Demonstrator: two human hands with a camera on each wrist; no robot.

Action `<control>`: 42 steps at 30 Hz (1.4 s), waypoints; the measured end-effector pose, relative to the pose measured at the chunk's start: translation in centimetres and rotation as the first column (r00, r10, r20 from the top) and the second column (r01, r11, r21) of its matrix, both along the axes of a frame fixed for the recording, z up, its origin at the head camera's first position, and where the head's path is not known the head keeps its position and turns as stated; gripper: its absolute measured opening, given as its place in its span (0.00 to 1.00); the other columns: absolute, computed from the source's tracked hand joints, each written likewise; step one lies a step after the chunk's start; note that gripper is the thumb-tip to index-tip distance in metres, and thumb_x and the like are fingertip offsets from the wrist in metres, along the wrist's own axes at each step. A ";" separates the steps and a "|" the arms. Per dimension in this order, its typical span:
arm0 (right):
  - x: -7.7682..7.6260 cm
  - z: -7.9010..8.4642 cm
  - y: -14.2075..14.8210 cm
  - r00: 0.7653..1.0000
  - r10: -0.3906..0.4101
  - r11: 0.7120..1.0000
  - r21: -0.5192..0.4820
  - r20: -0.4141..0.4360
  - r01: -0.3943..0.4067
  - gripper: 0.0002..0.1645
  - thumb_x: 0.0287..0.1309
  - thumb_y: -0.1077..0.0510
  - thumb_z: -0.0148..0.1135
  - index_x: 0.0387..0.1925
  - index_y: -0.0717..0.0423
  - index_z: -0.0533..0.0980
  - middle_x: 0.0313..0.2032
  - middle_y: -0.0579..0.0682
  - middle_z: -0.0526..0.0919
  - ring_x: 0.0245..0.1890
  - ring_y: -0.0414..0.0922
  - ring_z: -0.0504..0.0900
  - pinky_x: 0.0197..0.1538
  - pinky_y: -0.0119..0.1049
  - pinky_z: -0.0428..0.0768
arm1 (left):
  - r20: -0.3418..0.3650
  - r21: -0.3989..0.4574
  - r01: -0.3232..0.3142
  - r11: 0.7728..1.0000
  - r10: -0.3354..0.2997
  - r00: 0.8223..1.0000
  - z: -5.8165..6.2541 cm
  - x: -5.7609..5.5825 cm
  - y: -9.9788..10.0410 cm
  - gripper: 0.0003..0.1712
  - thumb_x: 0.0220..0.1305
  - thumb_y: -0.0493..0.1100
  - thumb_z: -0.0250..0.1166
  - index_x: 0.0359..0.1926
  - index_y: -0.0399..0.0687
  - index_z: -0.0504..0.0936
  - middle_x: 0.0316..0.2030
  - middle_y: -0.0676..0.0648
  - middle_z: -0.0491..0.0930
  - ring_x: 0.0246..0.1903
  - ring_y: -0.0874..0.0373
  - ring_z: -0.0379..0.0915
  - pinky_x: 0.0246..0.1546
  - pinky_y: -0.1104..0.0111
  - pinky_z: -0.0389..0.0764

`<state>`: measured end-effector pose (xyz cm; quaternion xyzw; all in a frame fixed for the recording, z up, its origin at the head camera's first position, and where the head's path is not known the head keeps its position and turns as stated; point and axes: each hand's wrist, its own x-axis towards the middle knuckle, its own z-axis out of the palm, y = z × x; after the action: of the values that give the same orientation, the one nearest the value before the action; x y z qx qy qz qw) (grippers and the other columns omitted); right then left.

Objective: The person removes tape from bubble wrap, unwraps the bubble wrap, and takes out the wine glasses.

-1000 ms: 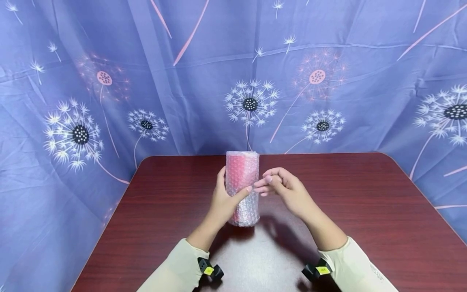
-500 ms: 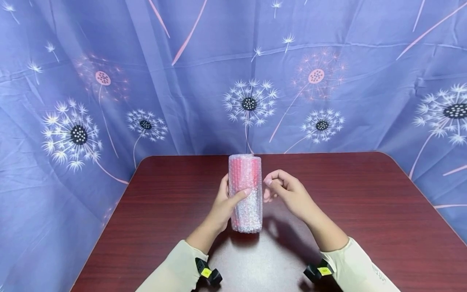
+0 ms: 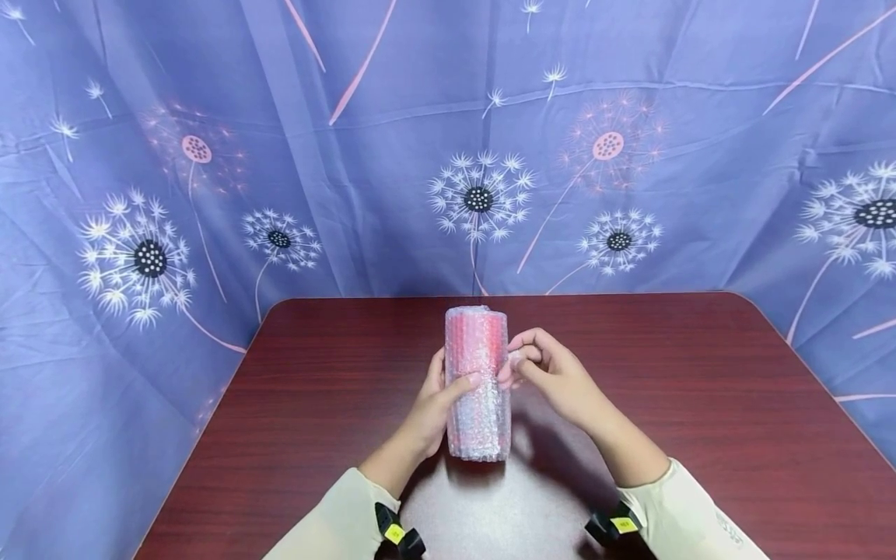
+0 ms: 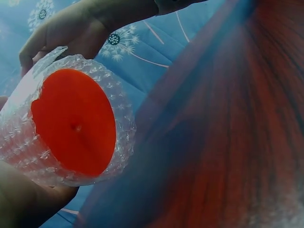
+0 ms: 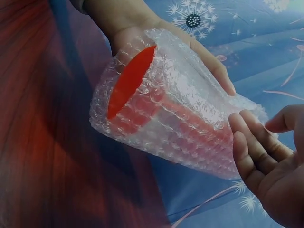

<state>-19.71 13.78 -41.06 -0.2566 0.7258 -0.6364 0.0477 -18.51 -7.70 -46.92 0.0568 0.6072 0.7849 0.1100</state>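
A tall cylinder in clear bubble wrap (image 3: pixel 479 424) is held upright, slightly tilted, above the table in the head view. Red shows through its upper part; the wrap hides what kind of thing it is. In the left wrist view its flat round red end (image 4: pixel 76 123) lies bare inside the wrap's rim. My left hand (image 3: pixel 425 420) grips it from the left, thumb across the front. At its right side my right hand (image 3: pixel 560 385) has bent fingertips at the bubble wrap (image 5: pixel 190 118); whether they pinch an edge is unclear. A wrap flap (image 4: pixel 54 57) sticks up near those fingers.
The dark red wooden table (image 3: pixel 700 389) spreads beneath both hands, with a bright glare patch near its front. Behind and at the sides hangs a blue cloth (image 3: pixel 378 194) printed with dandelions. Black wrist cameras (image 3: pixel 399 533) sit at both pale sleeves.
The wrapped cylinder and my left hand have come down and slightly right, nearer to me. My right fingers drew off the wrap, curled, and are now back at its side.
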 end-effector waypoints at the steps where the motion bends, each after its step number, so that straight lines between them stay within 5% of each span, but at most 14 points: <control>1: 0.0 0.0 -0.1 1.000 -0.012 1.000 0.014 0.003 0.012 0.11 0.72 0.66 0.51 0.51 0.69 0.69 0.34 0.63 0.85 0.34 0.44 0.87 0.42 0.44 0.86 | 0.004 0.001 0.002 1.000 -0.002 1.000 -0.1 0.0 0.0 0.46 0.64 0.46 0.65 0.77 0.58 0.51 0.67 0.36 0.68 0.54 0.52 0.77 0.55 0.58 0.80; 6: 0.0 -0.3 -0.4 0.998 -0.066 0.990 0.125 0.007 0.064 0.08 0.70 0.62 0.58 0.48 0.61 0.74 0.30 0.57 0.83 0.30 0.42 0.85 0.40 0.38 0.86 | 0.038 -0.004 0.013 1.000 -0.013 0.999 -0.7 0.3 0.2 0.44 0.64 0.46 0.65 0.75 0.58 0.52 0.61 0.37 0.74 0.49 0.55 0.80 0.51 0.59 0.82; 10: 0.0 -0.9 -0.7 0.992 -0.099 0.972 0.208 -0.075 0.112 0.08 0.67 0.63 0.62 0.46 0.55 0.77 0.27 0.51 0.81 0.27 0.39 0.81 0.35 0.33 0.83 | 0.048 -0.005 0.053 0.999 -0.053 0.997 -1.2 0.4 0.4 0.41 0.67 0.47 0.63 0.75 0.53 0.52 0.55 0.38 0.80 0.45 0.56 0.82 0.50 0.61 0.82; 17: -0.3 -1.8 -1.1 0.981 -0.106 0.951 0.270 -0.161 0.147 0.09 0.62 0.66 0.63 0.43 0.53 0.78 0.24 0.45 0.78 0.22 0.35 0.73 0.27 0.29 0.74 | 0.057 -0.201 0.130 0.971 -0.121 0.991 -2.1 0.7 0.6 0.40 0.73 0.60 0.55 0.77 0.51 0.52 0.62 0.37 0.75 0.55 0.51 0.77 0.61 0.56 0.76; 22: -0.5 -2.3 -1.2 0.982 -0.111 0.940 0.303 -0.156 0.155 0.08 0.63 0.64 0.64 0.43 0.53 0.78 0.22 0.44 0.77 0.20 0.34 0.73 0.24 0.29 0.73 | -0.034 -0.369 0.141 0.919 -0.166 0.986 -2.4 0.7 1.0 0.38 0.77 0.63 0.46 0.78 0.51 0.53 0.68 0.40 0.67 0.66 0.49 0.66 0.72 0.48 0.63; 29: -1.4 -3.5 -1.5 0.991 -0.065 0.944 0.316 -0.114 0.098 0.09 0.64 0.67 0.61 0.45 0.58 0.77 0.22 0.46 0.77 0.20 0.34 0.74 0.25 0.30 0.76 | -0.098 -0.614 0.013 0.789 -0.092 0.991 -2.3 0.6 0.8 0.41 0.74 0.68 0.47 0.78 0.53 0.58 0.60 0.39 0.71 0.61 0.47 0.66 0.65 0.42 0.68; 32: -1.7 -3.5 -1.8 0.989 -0.058 0.929 0.356 -0.139 0.104 0.08 0.64 0.65 0.61 0.45 0.57 0.78 0.22 0.44 0.76 0.19 0.33 0.74 0.25 0.29 0.76 | -0.083 -0.626 -0.011 0.780 -0.053 0.995 -2.0 0.5 0.4 0.45 0.72 0.69 0.51 0.79 0.51 0.54 0.60 0.35 0.70 0.59 0.45 0.69 0.62 0.42 0.71; 38: -1.9 -3.0 -3.1 0.993 -0.028 0.917 0.393 -0.114 0.071 0.07 0.65 0.63 0.60 0.44 0.55 0.78 0.22 0.44 0.77 0.18 0.36 0.77 0.24 0.32 0.79 | -0.048 -0.550 -0.051 0.833 0.030 0.998 -1.9 0.4 -0.7 0.50 0.70 0.66 0.57 0.80 0.45 0.50 0.62 0.33 0.67 0.54 0.45 0.76 0.55 0.51 0.80; 42: -2.0 -2.7 -4.3 0.984 -0.007 0.891 0.445 -0.177 0.087 0.07 0.65 0.60 0.61 0.45 0.53 0.78 0.22 0.41 0.78 0.17 0.33 0.75 0.24 0.30 0.77 | -0.091 -0.543 -0.121 0.831 0.084 0.992 -2.1 0.5 -1.4 0.45 0.73 0.64 0.53 0.78 0.42 0.55 0.60 0.35 0.71 0.56 0.45 0.76 0.57 0.51 0.79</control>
<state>-21.68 9.52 -43.76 -0.2743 0.8609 -0.4276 0.0282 -18.00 -9.10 -49.01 0.0154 0.8113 0.5814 0.0600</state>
